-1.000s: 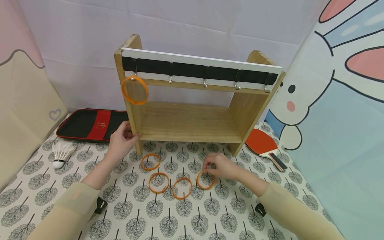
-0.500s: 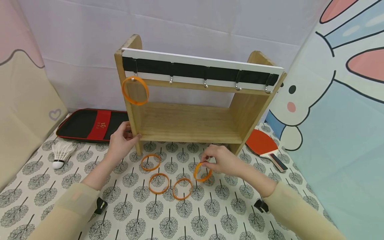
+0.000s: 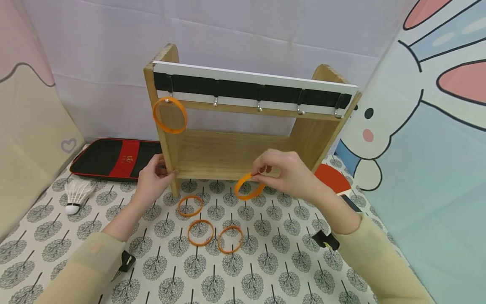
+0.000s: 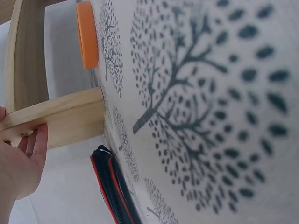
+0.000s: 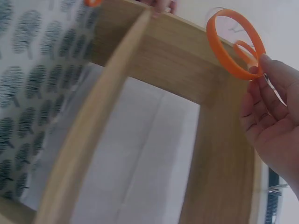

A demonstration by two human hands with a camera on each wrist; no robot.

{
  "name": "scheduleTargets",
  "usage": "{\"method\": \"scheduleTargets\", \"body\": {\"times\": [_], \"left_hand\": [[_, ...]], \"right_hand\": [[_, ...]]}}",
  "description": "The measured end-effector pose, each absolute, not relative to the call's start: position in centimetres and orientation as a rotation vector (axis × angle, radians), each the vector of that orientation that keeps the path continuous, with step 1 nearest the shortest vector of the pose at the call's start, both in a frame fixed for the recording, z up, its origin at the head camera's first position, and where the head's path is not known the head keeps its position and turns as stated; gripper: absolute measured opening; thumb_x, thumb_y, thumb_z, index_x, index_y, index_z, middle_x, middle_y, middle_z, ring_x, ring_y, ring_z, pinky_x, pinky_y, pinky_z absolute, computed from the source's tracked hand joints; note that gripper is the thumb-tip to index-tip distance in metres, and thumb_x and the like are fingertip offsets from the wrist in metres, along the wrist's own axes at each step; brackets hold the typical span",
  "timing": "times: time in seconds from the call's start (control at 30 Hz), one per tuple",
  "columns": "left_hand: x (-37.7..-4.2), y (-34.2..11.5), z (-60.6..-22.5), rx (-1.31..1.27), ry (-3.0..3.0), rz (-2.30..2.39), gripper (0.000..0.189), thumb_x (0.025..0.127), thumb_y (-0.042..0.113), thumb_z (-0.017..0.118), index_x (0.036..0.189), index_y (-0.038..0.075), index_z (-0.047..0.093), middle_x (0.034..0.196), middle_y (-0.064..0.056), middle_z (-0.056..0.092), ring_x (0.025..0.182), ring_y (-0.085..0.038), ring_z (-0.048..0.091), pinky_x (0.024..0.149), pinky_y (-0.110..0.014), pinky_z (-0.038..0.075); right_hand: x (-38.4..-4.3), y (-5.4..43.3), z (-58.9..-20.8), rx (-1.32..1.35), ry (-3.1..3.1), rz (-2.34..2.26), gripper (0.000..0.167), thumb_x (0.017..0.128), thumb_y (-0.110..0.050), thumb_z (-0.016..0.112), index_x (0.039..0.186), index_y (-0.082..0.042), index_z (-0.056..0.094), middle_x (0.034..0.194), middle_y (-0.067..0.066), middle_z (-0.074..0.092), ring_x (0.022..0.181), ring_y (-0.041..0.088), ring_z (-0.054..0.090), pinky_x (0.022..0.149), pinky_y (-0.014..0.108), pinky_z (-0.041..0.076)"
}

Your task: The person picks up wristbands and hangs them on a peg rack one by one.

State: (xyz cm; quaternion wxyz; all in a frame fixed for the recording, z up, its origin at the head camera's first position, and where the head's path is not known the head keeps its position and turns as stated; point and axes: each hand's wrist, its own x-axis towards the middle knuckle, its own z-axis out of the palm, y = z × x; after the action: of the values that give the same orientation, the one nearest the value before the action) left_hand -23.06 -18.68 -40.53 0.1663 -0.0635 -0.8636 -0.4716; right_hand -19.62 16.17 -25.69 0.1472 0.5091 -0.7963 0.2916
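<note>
My right hand (image 3: 286, 173) pinches an orange ring (image 3: 249, 195) between thumb and fingers, in front of the lower shelf; the right wrist view shows that ring (image 5: 216, 39) upright in the fingertips. My left hand (image 3: 152, 178) grips the left side panel of the wooden rack (image 3: 243, 174), its thumb at the front edge. In the left wrist view the fingers (image 4: 39, 142) curl against the wood. Another orange ring (image 3: 185, 114) hangs on the leftmost of several metal hooks (image 3: 259, 105) along the rack's top bar. Three more rings lie on the cloth, one of them the nearest ring (image 3: 230, 252).
A black case with a red band (image 3: 125, 158) lies left of the rack, with a shuttlecock (image 3: 77, 196) in front. Right of the rack is a red table tennis bat (image 3: 331, 177), partly behind my right forearm. Tree-patterned cloth (image 3: 212, 280) covers the table.
My right hand has lifted the fourth ring off the cloth and carried it up toward the rack's shelf. The left hand stays on the side panel.
</note>
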Motion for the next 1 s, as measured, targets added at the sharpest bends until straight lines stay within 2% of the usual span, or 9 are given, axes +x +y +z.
{"method": "scheduleTargets", "body": {"times": [0.4,0.7,1.0], "left_hand": [[-22.8,-18.6,-40.3,-0.19,-2.451,-1.37,0.047,0.09,0.024,0.064,0.131,0.009,0.047,0.117,-0.016,0.058,0.092,-0.027,0.062,0.063,-0.016,0.05],[-23.3,-18.7,-40.5,-0.183,-2.449,-1.361,0.048,0.088,0.022,0.065,0.131,0.011,0.047,0.116,-0.013,0.058,0.091,-0.023,0.062,0.064,-0.025,0.054],[-23.3,-19.0,-40.6,-0.204,-2.442,-1.358,0.047,0.089,0.024,0.065,0.13,0.011,0.048,0.115,-0.013,0.058,0.084,-0.006,0.059,0.061,-0.019,0.052]], "right_hand": [[-19.4,13.7,-19.3,1.487,-2.054,0.945,0.014,0.076,0.0,0.077,0.084,-0.005,0.066,0.085,0.0,0.068,0.071,0.007,0.056,0.063,0.021,0.05],[-20.9,11.7,-17.1,1.391,-1.994,0.979,0.011,0.077,-0.006,0.077,0.084,-0.004,0.068,0.083,-0.001,0.068,0.071,0.008,0.057,0.062,0.022,0.05],[-23.3,9.3,-16.6,1.148,-2.066,1.012,0.014,0.081,-0.015,0.075,0.082,-0.003,0.068,0.075,0.002,0.066,0.067,0.006,0.055,0.063,0.021,0.049]]}}
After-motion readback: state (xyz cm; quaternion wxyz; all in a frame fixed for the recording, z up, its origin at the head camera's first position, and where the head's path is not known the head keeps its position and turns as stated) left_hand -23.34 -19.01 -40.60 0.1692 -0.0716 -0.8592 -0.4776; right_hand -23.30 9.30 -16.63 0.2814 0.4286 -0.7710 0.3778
